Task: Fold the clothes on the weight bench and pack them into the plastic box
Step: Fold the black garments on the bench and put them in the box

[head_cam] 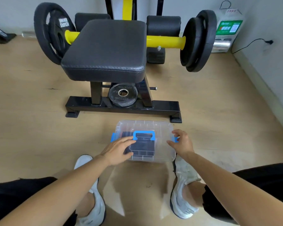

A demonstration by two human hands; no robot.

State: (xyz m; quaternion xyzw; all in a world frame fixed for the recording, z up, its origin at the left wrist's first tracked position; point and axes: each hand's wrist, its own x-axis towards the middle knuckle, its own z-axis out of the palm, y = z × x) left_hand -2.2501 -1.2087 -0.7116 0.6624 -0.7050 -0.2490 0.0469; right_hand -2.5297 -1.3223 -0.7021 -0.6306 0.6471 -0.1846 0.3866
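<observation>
L hand (119, 148) presses lid (160, 128); R hand (181, 142) maybe pinches latch (175, 139).

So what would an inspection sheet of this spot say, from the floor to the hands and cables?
Surface: wooden floor; weight bench stands on it, no clothes seen on its pad.
Job's things: clear plastic box on the floor, lid on, dark folded clothes inside.
Clutter: small weight plate on the bench base.
Hands: left hand rests flat on the lid; right hand pinches the right blue latch.
Cables: black cable by the right wall.
Surroundings: yellow bar loaded with plates; white and green machine against the wall.
</observation>
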